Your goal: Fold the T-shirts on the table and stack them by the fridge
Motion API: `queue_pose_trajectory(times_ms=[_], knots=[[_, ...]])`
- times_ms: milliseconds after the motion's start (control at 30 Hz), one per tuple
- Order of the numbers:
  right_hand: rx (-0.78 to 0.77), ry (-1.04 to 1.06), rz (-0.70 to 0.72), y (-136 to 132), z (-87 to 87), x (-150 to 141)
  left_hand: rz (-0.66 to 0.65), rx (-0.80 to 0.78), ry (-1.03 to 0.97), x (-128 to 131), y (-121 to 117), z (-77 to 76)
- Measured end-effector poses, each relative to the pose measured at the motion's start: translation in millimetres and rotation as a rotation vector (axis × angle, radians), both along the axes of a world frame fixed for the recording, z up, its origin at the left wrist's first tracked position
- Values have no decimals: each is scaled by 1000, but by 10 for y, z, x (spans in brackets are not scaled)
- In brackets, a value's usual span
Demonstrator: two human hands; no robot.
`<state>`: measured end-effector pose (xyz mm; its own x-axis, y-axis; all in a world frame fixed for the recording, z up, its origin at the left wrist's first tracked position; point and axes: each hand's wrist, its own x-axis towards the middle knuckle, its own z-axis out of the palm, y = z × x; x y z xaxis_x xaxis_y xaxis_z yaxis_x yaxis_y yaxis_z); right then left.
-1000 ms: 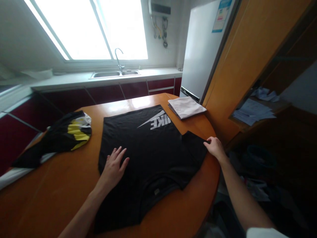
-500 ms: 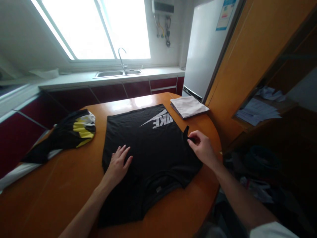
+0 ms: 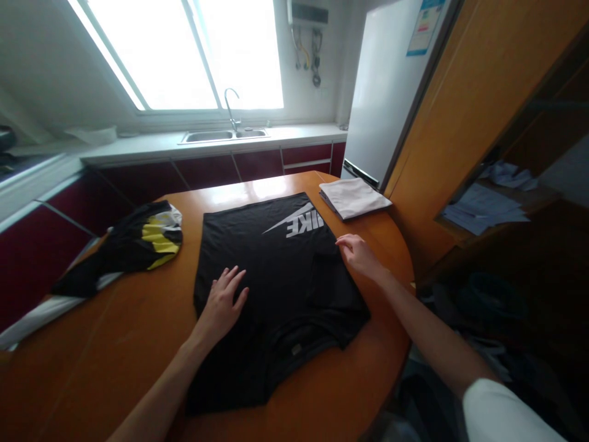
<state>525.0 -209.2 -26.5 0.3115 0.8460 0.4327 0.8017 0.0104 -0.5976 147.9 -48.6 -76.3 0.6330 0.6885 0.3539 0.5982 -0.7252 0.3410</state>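
A black T-shirt (image 3: 271, 270) lies spread on the wooden table, its neck opening toward me and a white NIKE print toward the far edge. Its right sleeve (image 3: 329, 279) is turned inward over the body. My left hand (image 3: 224, 301) rests flat on the shirt's left half, fingers spread. At the shirt's right edge is my right hand (image 3: 361, 255), with thumb and fingers pressed together on the cloth beside the folded sleeve.
A folded white garment (image 3: 354, 197) lies at the table's (image 3: 138, 344) far right. Bunched black, yellow and white clothing (image 3: 133, 242) lies at the left. Beyond stand a counter with a sink (image 3: 209, 136) and a fridge (image 3: 381, 92). Papers (image 3: 483, 209) lie on a shelf at right.
My right hand has brought the right sleeve inward, folding it over the shirt, and now is at the shirt's right edge. The left hand stays flat on the shirt. The view has shifted slightly.
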Motion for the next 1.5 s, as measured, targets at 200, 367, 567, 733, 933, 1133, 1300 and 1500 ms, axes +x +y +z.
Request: queue_pose_trajectory(times_ms=[200, 367, 567, 733, 933, 1133, 1300, 1500], knots=[[-300, -198, 137, 30, -313, -16, 10, 24, -22, -26, 29, -29], [-480, -311, 89, -50, -445, -2, 7, 14, -16, -34, 32, -18], [-431, -211, 32, -182, -310, -32, -8, 5, -18, -26, 29, -23], [-397, -255, 140, -439, -343, -396, -14, -2, -26, -25, 36, -26], [-4, -59, -34, -630, -169, -407, -113, 16, -83, 17, -21, 99], [217, 34, -236, -1125, -93, -248, -473, -61, 23, 170, -364, 523], [19, -38, -22, -1522, -354, -510, -678, -50, 203, 560, -663, 737], [-21, -159, -4, -1633, -491, -570, -775, 77, 319, 1159, -681, 614]])
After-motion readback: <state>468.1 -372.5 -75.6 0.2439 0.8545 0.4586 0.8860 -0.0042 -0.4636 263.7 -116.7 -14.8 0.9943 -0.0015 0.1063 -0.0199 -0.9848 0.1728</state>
